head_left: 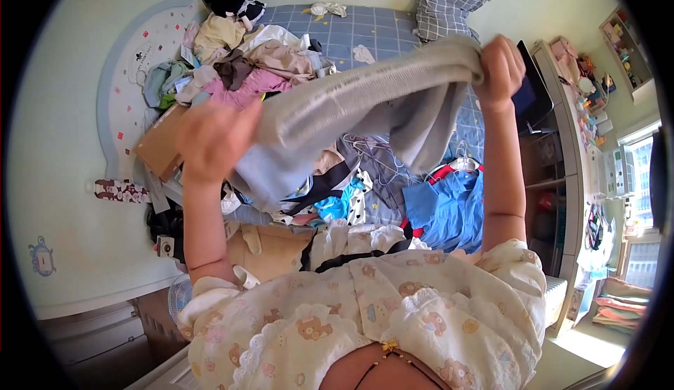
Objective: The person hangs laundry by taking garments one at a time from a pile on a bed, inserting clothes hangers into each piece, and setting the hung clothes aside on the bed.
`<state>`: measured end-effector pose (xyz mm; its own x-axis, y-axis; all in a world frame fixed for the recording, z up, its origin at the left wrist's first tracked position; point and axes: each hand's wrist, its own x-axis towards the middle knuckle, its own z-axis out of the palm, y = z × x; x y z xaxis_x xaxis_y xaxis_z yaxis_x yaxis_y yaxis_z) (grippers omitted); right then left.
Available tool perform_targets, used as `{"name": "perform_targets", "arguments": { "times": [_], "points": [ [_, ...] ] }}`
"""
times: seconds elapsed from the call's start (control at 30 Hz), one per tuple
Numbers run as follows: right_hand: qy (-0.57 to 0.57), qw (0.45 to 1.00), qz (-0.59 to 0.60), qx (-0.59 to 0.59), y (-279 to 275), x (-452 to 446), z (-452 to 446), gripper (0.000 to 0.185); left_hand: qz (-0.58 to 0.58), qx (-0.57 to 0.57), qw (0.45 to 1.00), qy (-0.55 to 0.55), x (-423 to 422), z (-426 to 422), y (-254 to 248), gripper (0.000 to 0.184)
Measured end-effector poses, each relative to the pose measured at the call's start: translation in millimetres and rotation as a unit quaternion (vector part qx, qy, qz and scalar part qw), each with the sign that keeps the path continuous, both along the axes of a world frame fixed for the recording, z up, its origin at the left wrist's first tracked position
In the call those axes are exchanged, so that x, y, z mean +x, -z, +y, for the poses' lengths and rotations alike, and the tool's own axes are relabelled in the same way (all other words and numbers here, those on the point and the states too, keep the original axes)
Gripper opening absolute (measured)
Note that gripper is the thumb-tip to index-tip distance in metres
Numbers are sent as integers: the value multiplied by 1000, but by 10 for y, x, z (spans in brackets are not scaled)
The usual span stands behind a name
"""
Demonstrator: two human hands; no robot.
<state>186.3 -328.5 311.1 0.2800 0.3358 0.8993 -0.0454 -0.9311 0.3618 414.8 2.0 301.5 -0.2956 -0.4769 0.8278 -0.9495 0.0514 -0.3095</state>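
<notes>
Head camera: a small wall shelf (644, 89) holds little coloured items, and the dark open shelving (550, 183) beside the bed has something red in one compartment; what the cardboard box (158, 141) at the bed's left end contains I cannot tell. I have both arms stretched forward and spread well apart, with a grey garment (372, 106) spanning between my hands above the bed. My right hand (502, 70) is a fist around one end; my left hand (217, 137), blurred, is closed at the other, its separate fingers hard to make out. Beneath, the blue checked bed (382, 28) bears a heap of clothes (260, 84) at left, hangers (375, 153) near the middle and a blue shirt (449, 207) at right. Against the wall leans a checked pillow (449, 4); daylight enters through a window (640, 186) at far right.
</notes>
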Motion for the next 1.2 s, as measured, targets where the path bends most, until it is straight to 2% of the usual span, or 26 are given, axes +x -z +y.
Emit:
{"name": "perform_targets", "arguments": {
  "times": [0.03,0.07,0.1,0.13,0.2,0.23,0.27,0.33,0.4,0.43,0.47,0.53,0.57,0.6,0.67,0.7,0.8,0.87,0.9,0.93,0.97,1.0,1.03,1.07,1.13,1.2],
  "points": [
    [76,979,47,185,21,94,102,19,118,12,993,14,-35,-48,-9,16],
    [150,915,91,362,39,187,209,18,322,54,943,66,-99,-146,29,15],
    [23,821,183,541,42,243,176,18,510,96,847,114,-158,-249,98,15],
    [-106,672,263,684,55,304,148,22,673,133,711,154,-208,-330,136,17],
    [-327,479,278,766,227,456,348,33,813,93,542,191,-244,-453,92,22],
    [-334,516,317,722,296,487,441,41,868,69,446,205,-251,-512,72,25],
    [-339,549,355,677,346,494,552,49,878,22,433,203,-247,-584,81,30],
    [-379,493,383,683,262,473,840,55,844,24,482,233,-316,-654,123,28],
    [-424,440,346,712,238,430,1129,51,767,210,546,263,-554,-746,263,30],
    [-361,427,362,746,236,429,1164,43,694,250,591,326,-772,-774,137,27],
    [-339,479,304,750,248,459,1230,35,685,284,583,332,-653,-735,123,30],
    [-384,419,231,790,345,493,1025,30,613,189,692,332,-172,-695,48,33],
    [-393,412,198,798,270,460,987,26,497,108,813,285,103,-699,6,42],
    [-422,406,202,785,257,436,888,21,477,123,832,255,225,-670,-41,53],
    [-410,451,192,769,178,378,764,22,533,277,749,280,323,-808,304,69],
    [-471,423,220,742,104,333,668,24,484,342,778,209,325,-860,419,74],
    [-506,469,172,703,-57,257,528,27,496,492,698,159,502,-1084,684,70],
    [-527,469,173,688,-119,175,316,23,546,489,648,207,632,-1214,844,62],
    [-472,519,167,693,-130,117,212,22,570,486,622,230,659,-1251,877,58],
    [-415,566,159,694,-133,73,117,21,696,304,634,147,513,-1148,799,40],
    [-255,683,137,670,-112,66,40,23,639,221,718,167,605,-1123,720,27],
    [-14,816,156,557,-122,8,6,19,579,121,798,114,645,-1091,659,20],
    [30,850,153,503,-12,-78,-74,18,532,28,819,213,740,-1060,546,16],
    [69,880,153,445,112,-114,-129,18,520,37,827,212,729,-997,488,15],
    [73,898,151,408,264,-141,-81,21,486,64,854,174,695,-898,461,19],
    [35,869,121,478,422,-235,-12,21,472,84,866,145,516,-766,439,22]
  ]
}}
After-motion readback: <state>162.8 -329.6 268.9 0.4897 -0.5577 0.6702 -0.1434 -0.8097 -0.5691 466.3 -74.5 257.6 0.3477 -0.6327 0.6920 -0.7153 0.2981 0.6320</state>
